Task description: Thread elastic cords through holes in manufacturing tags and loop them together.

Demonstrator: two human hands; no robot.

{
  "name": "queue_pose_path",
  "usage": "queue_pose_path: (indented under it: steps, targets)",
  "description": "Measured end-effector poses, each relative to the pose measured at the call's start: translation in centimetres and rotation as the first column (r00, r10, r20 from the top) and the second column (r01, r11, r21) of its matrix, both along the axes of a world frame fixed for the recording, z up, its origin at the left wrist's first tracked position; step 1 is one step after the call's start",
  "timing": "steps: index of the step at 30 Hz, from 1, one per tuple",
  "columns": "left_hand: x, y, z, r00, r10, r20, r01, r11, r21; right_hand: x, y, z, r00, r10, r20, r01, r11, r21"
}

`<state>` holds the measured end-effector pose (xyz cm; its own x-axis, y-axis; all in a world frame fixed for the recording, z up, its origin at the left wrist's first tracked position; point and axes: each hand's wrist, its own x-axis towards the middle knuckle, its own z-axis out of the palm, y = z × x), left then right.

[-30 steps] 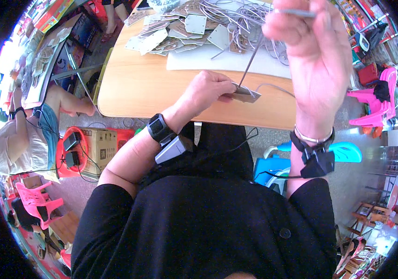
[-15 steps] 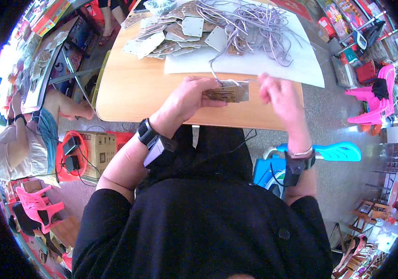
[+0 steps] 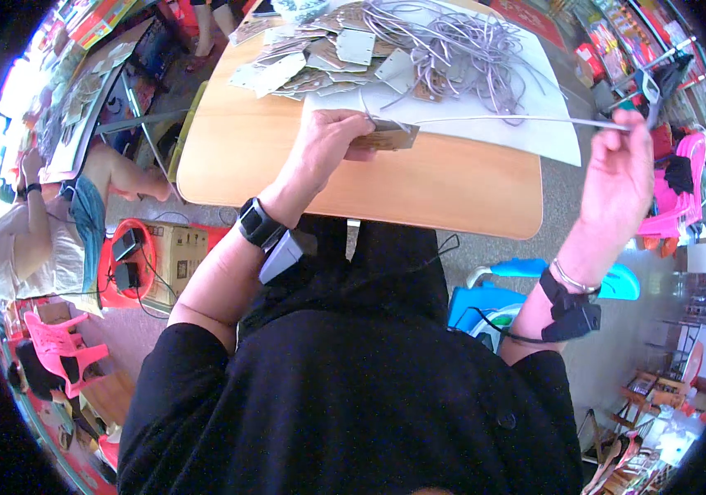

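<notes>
One brown card (image 3: 396, 136) juts rightward from the left grip (image 3: 325, 142).

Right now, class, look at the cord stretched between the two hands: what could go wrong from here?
1. The cord runs nearly straight from the flat piece in the left grip to the right grip; a hard pull might tug the piece loose.
2. Beyond, the loose cords lie heaped and crossing, so they could tangle.
</notes>
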<state>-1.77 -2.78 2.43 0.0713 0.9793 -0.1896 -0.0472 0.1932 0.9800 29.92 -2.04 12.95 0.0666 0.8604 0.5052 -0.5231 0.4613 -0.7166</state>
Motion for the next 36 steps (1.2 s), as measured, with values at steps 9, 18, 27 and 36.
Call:
queue_pose_path:
  steps: [9, 18, 27, 36]
  targets:
    - [1.3, 0.9, -0.7, 0.838, 0.113, 0.533, -0.066, 0.992, -0.106, -11.4, -3.9, -5.6, 0.691, 0.220, 0.688, 0.056, 0.933, -0.355]
    - [1.7, 0.5, -0.4, 0.743, 0.099, 0.661, -0.079, 0.995, -0.060, -14.3, -3.8, -9.0, 0.454, -0.199, 0.868, 0.358, 0.933, 0.027]
    - [2.5, 0.0, -0.1, 0.800, 0.139, 0.584, -0.110, 0.990, -0.085, -14.7, -3.3, -9.9, 0.417, -0.271, 0.868, 0.373, 0.921, 0.108]
    - [2.6, -0.3, -0.4, 0.845, 0.149, 0.513, -0.145, 0.988, -0.048, -15.0, -2.8, -9.8, 0.511, -0.095, 0.854, 0.369, 0.922, -0.119]
